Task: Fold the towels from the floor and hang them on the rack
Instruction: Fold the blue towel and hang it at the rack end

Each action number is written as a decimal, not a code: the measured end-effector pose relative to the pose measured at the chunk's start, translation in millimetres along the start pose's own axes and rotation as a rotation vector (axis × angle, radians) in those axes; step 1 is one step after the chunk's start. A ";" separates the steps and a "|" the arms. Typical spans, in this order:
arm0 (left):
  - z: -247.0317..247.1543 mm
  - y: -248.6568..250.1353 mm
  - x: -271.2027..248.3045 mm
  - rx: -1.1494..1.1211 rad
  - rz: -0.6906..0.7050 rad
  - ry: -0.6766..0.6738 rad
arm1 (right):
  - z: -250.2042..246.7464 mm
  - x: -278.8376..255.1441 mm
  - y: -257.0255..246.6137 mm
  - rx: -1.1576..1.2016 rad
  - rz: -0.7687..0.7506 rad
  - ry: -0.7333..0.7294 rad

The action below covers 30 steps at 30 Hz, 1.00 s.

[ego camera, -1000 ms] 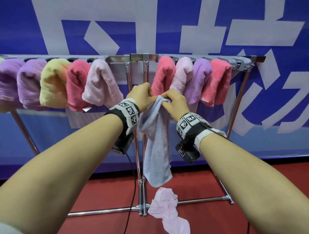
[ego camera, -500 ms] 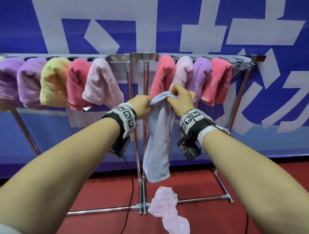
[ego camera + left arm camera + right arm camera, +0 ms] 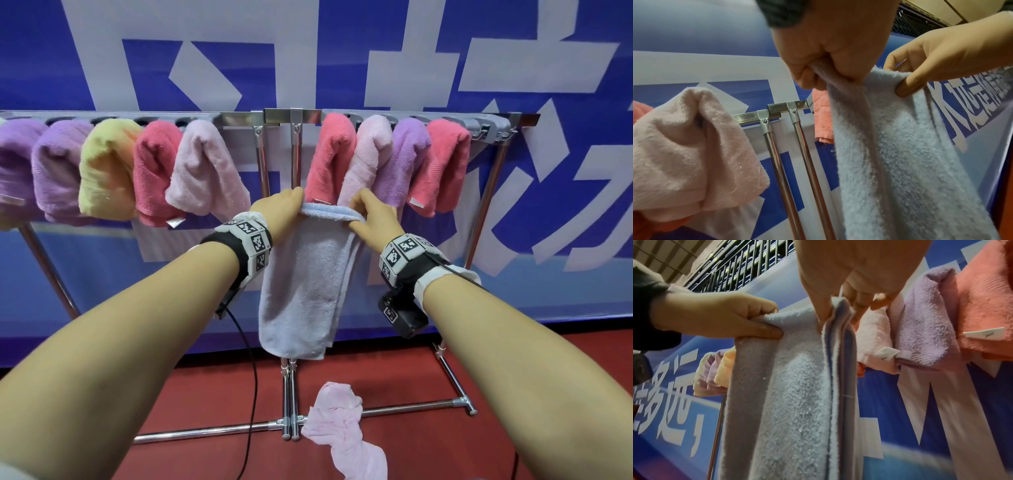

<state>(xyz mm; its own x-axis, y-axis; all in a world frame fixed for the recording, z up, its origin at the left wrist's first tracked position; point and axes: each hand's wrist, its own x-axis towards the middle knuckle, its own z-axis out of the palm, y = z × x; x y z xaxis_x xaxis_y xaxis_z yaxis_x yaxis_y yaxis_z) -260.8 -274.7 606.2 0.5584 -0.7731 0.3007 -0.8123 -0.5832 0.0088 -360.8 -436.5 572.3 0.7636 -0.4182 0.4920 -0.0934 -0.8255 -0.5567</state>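
Note:
A pale blue-grey towel [image 3: 305,287] hangs folded lengthwise in front of the rack's two centre posts. My left hand [image 3: 282,212] pinches its top left corner, and my right hand [image 3: 371,219] pinches the top right corner where the folded edges meet. In the left wrist view my left hand [image 3: 830,68] grips the towel [image 3: 900,154]; in the right wrist view my right hand [image 3: 840,305] pinches the towel's layered edge [image 3: 838,340]. The steel rack [image 3: 294,118] carries several folded towels on both sides. A pink towel [image 3: 342,431] lies crumpled on the red floor.
The rack's centre posts [image 3: 294,164] stand just behind the held towel, with a bare stretch of bar between a light pink towel [image 3: 205,171] and a coral towel [image 3: 334,157]. Grey clips [image 3: 493,126] crowd the bar's right end. A blue banner [image 3: 342,51] backs the rack.
My hands have moved apart along the towel's top edge, spreading it flat and wider. The towel has risen a little toward the rack bar.

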 end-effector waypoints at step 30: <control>-0.9 -13.8 -13.0 0.269 -0.072 0.089 | -4.0 -2.1 -19.8 -0.246 -0.081 -0.039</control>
<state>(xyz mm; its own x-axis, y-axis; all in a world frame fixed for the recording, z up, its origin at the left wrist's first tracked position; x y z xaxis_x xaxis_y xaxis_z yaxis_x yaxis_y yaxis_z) -257.0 -256.4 603.1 0.5859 -0.7096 0.3914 -0.6908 -0.6899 -0.2165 -363.1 -420.7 584.9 0.7985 -0.3359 0.4996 -0.1801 -0.9251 -0.3343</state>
